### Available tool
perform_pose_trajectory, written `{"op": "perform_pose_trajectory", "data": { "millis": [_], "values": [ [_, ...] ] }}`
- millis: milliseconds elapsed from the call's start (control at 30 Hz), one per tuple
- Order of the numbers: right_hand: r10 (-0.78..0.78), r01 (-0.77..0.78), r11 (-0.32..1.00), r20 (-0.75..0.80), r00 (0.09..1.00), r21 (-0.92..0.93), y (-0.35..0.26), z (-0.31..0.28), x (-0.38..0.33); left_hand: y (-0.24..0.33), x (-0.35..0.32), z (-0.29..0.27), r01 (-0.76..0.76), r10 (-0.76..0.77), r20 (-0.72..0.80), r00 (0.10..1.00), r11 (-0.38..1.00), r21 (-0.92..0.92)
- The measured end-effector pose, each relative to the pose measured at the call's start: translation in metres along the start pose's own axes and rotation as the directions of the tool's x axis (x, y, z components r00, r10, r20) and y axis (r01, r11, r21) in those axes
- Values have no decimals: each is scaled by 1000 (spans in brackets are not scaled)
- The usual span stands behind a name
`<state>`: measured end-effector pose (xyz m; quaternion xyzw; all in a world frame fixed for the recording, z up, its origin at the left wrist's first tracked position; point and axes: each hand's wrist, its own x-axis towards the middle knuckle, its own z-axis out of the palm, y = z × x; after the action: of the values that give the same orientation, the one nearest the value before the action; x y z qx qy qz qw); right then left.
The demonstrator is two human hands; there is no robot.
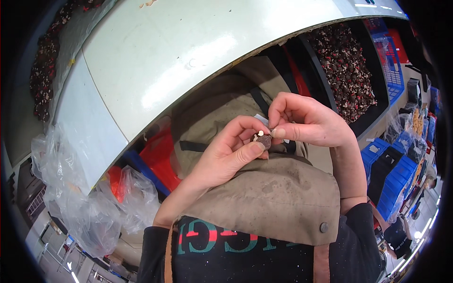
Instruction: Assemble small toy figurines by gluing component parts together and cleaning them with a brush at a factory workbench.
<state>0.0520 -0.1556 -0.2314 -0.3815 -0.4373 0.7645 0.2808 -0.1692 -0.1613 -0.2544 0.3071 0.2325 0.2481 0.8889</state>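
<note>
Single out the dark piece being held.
The brown piece pinched in the left hand; the other pieces lie heaped at far left and upper right.

A glossy white desk point(127, 70) curves ahead of the left grip point(224, 153), carrying a few pale crumbs point(150, 3) farthest from it and scattered dark specks point(192, 62) nearer.

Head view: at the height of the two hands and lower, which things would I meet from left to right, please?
Clear plastic bag → left hand → small dark brown piece → right hand → blue crates.
</note>
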Motion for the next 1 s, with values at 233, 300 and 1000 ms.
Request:
{"op": "perform_pose_trajectory", "data": {
  "millis": [233,300,1000],
  "values": [
    [-36,36,999,-5,999,-14,-1,-1,-4,1,2,7,-14,14,0,1000,1000,-1],
    [-10,10,1000,2,1000,1,-4,-1,-5,-2,0,7,-25,25,-7,1000,1000,-15],
    [-134,24,920,-256,957,-391,-19,29,-17,-1,-1,10,-28,23,-161,987,999,-29]
  ]
}}
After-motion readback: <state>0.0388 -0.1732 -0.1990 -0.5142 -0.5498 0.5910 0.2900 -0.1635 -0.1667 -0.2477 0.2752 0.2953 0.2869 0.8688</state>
